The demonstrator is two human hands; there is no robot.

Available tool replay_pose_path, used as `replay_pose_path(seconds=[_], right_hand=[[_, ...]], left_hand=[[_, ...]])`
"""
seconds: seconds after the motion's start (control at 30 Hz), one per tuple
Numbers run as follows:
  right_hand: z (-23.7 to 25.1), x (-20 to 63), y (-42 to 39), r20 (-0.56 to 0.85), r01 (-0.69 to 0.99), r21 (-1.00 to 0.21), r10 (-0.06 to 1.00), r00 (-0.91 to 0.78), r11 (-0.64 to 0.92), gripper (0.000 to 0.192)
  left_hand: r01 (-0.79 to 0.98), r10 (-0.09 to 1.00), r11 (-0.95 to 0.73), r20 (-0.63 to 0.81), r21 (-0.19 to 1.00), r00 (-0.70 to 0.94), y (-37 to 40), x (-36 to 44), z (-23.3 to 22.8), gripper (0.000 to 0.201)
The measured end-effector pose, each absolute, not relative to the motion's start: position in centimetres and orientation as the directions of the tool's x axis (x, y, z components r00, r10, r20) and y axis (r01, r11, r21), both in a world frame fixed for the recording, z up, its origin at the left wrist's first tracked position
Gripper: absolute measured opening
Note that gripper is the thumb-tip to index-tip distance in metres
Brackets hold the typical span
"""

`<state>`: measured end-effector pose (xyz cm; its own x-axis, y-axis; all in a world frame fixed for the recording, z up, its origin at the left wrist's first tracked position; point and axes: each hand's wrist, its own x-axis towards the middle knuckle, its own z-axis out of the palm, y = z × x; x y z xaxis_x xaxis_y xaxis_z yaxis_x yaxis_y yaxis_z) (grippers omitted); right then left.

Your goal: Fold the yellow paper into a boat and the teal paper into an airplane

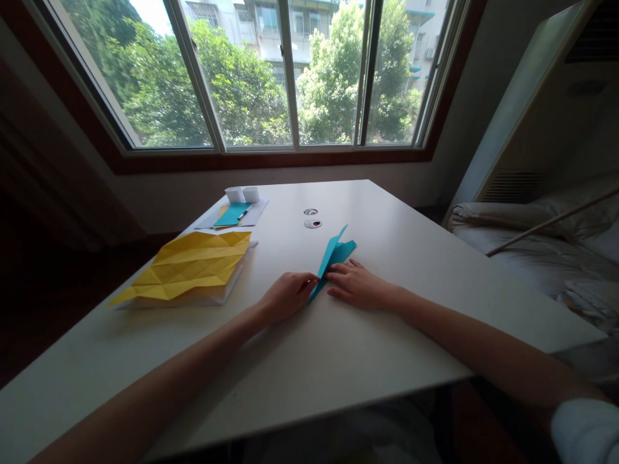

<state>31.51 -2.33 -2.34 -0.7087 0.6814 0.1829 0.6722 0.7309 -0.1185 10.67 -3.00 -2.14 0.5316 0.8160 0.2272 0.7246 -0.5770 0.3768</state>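
A folded piece of blue paper (334,253), long and pointed, lies on the white table (387,361) in front of me. My left hand (287,294) pinches its near tip from the left side, fingers curled. My right hand (356,284) rests on the paper's right edge with the fingers laid flat and pressing down. Both hands meet at the paper's lower end.
A creased yellow sheet (189,264) lies on white paper at the left. Farther back sit a teal sheet (233,213), white sheets and two small white boxes (242,193). Two round grommets (312,223) mark the table's middle. A window stands behind; bedding (532,238) lies to the right.
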Motion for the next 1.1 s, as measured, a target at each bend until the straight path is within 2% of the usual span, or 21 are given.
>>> replay_pose_path(seconds=[0.2, 0.33, 0.43, 0.5, 0.63, 0.7, 0.87, 0.97, 1.1], right_hand=[[-2.0, 32.4, -1.6, 0.124, 0.616, -0.250, 0.656, -0.745, 0.747, 0.040], [-2.0, 32.9, -1.3, 0.255, 0.641, -0.206, 0.673, -0.694, 0.739, 0.038], [-1.9, 33.0, -1.6, 0.289, 0.628, -0.141, 0.638, -0.713, 0.765, 0.047], [-1.8, 33.0, -1.7, 0.219, 0.596, -0.148, 0.614, -0.758, 0.789, 0.050], [-1.8, 33.0, -1.8, 0.014, 0.595, -0.243, 0.616, -0.788, 0.766, 0.057], [-1.8, 33.1, -1.7, -0.027, 0.596, -0.266, 0.612, -0.790, 0.757, 0.060], [-1.2, 33.1, -2.0, 0.015, 0.590, -0.196, 0.604, -0.797, 0.783, 0.059], [-1.1, 32.9, -2.2, 0.045, 0.589, -0.140, 0.599, -0.800, 0.796, 0.058], [-1.8, 32.9, -2.0, -0.034, 0.576, -0.228, 0.585, -0.811, 0.785, 0.062]], left_hand=[[0.688, 0.713, -0.701, 0.218, 0.187, 0.667, -3.1, 10.2, -1.9, 0.030], [0.631, 0.639, -0.766, 0.260, 0.123, 0.724, -3.1, 10.1, -1.6, 0.026], [0.588, 0.602, -0.797, 0.268, 0.140, 0.752, -3.0, 10.0, -1.5, 0.025], [0.564, 0.588, -0.809, 0.265, 0.169, 0.764, -3.0, 9.9, -1.5, 0.026], [0.535, 0.573, -0.819, 0.282, 0.204, 0.769, -2.9, 9.8, -1.7, 0.022], [0.499, 0.547, -0.837, 0.298, 0.226, 0.782, -2.9, 9.8, -1.8, 0.020], [0.398, 0.477, -0.870, 0.291, 0.291, 0.829, -3.2, 10.2, -1.9, 0.023], [0.336, 0.413, -0.897, 0.275, 0.286, 0.868, -3.7, 10.5, -1.5, 0.025], [0.280, 0.340, -0.925, 0.234, 0.256, 0.911, -4.6, 11.0, -1.0, 0.024]])
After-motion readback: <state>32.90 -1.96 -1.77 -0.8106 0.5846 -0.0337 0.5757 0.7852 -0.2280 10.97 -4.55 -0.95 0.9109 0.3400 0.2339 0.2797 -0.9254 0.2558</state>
